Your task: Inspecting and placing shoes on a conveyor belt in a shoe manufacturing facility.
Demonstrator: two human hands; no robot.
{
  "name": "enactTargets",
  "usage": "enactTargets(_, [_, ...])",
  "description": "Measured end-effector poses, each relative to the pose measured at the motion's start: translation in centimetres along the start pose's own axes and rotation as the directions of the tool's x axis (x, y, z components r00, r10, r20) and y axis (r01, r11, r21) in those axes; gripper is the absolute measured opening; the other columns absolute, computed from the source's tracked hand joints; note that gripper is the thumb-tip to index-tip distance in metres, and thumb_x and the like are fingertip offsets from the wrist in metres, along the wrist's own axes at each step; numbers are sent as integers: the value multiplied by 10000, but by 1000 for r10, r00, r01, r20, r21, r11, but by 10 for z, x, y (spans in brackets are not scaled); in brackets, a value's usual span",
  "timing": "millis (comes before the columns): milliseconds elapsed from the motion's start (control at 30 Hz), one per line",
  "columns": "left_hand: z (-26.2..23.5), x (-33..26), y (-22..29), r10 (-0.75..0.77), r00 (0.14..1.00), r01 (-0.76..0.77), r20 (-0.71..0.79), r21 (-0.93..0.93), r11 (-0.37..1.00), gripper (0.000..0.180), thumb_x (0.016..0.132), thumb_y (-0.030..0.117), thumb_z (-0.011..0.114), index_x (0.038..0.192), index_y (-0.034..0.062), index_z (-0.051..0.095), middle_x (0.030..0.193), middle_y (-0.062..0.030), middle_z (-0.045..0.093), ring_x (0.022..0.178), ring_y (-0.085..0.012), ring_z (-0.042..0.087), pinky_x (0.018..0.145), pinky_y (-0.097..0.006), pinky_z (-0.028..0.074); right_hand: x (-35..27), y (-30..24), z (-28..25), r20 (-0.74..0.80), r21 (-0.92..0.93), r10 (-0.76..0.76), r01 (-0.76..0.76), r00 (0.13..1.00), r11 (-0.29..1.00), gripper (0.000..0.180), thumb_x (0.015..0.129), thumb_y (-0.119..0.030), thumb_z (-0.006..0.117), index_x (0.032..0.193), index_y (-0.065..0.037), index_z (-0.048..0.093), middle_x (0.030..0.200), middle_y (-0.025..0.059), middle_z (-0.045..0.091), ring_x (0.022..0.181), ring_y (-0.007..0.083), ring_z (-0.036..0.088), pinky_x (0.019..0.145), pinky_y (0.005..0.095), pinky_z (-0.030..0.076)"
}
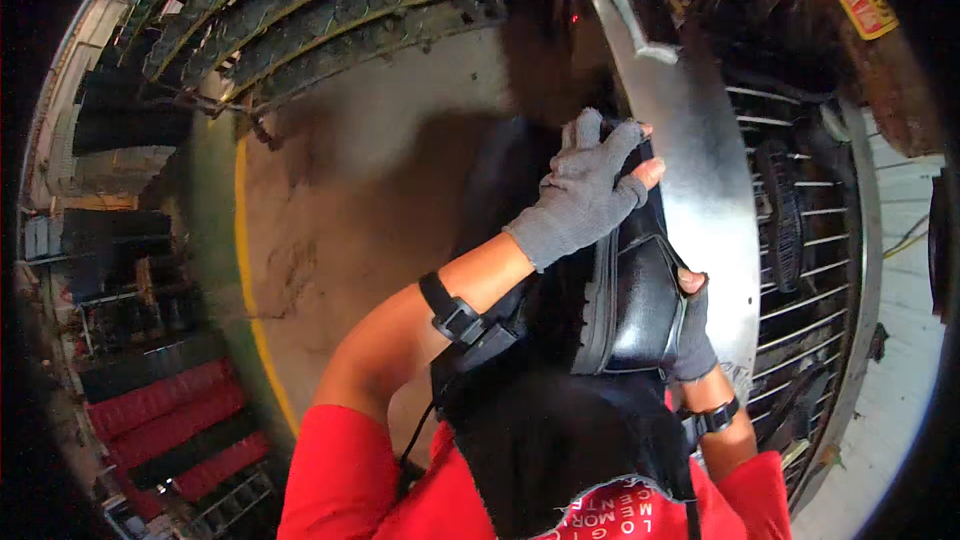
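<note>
Both hands grasping one black shoe (645, 315), glossy upper, ridged sole edge facing left. My left hand (588, 185), grey knit glove with bare tips on thumb and forefinger, is clasped over the shoe's far part; that end is mostly hidden under it. My right hand (696, 325), also gloved, grips the near part from the right, bare thumb tip at the upper's edge; its other fingers are out of sight, can't tell how they sit. Shoe is in front of my torso, just left of a shiny metal table (708, 155); can't tell if they touch. Black straps on both wrists, black apron (560, 450) over red shirt (340, 470). Right of the table: barred rack (812, 332) with a dark sole (782, 215) on it. Beyond, upper left, loaded shelves (350, 5); left, yellow floor line (243, 230) and red bins (170, 410).
</note>
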State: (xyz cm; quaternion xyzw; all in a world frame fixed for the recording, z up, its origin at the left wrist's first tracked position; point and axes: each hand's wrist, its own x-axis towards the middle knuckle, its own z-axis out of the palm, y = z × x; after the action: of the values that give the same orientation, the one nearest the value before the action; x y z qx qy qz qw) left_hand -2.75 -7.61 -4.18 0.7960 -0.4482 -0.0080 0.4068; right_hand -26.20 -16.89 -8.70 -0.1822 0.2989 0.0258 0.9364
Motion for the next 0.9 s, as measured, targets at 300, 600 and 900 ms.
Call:
enactTargets(300, [-1,-67,-56,-163,800,496,578,-482,722,389,1078,206,591,1436,56,623,1126,-83,726,924,-127,648,847,-305,551,-188,-116,-58,-460,-292,-467,368,755,883,589,870,-261,682,1356,68,630,1280,189,728,1089,306,745,1015,432,590])
enactTargets(600, [27,-54,-44,-121,835,429,536,-499,753,200,1052,106,612,1195,22,723,842,1,636,756,-73,588,698,-249,506,-299,-139,-230,-399,-709,-908,-671,129,216,712,804,-327,843,1405,-26,609,1226,189,705,1120,336,682,998,442,527])
enactTargets(900, [4,-75,-61,-183,817,535,546,-601,595,369,1094,280,595,1286,-29,655,1000,-80,711,906,-143,677,846,-305,573,-31,-219,-129,354,-833,-855,-288,379,-473,1070,783,-536,855,1619,-81,366,1548,237,480,1406,460,480,1182,507,400])
